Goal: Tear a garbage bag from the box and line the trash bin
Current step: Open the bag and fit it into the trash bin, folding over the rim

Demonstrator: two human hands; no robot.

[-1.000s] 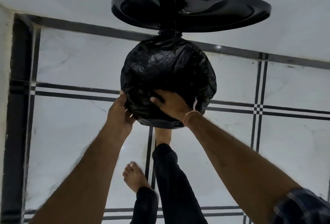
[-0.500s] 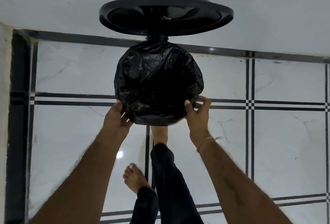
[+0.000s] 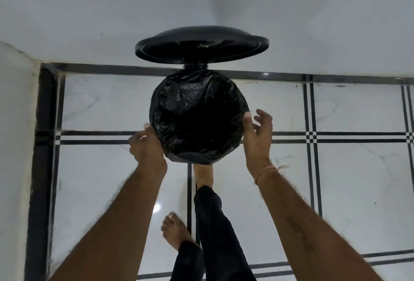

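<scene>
The lining step looks nearly finished. The garbage bag (image 3: 197,119) already sits in the trash bin (image 3: 199,159), its black plastic folded outward over the rim all the way round, so the bin itself is almost wholly hidden under it. The bin stands on the white tiled floor (image 3: 358,180) close to the wall, with its lid (image 3: 201,44) tipped up behind it on the hinge — one foot (image 3: 202,174) reaches under the near edge, apparently on a pedal, though that part is hidden.

The left hand (image 3: 145,146) is clamped on the bag at the rim's left side, thumb over the top and fingers curled beneath the fold. The right hand (image 3: 257,132) is apart — fingers spread and loose, only the thumb tip touching the plastic at the right edge, gripping nothing.

What is left, as I judge it, is small: press the overhang snug on the right, smooth any slack so the plastic will not slip inside, then take both hands away and let the lid drop. Both forearms reach forward and down from the bottom corners, wrists straight.
</scene>
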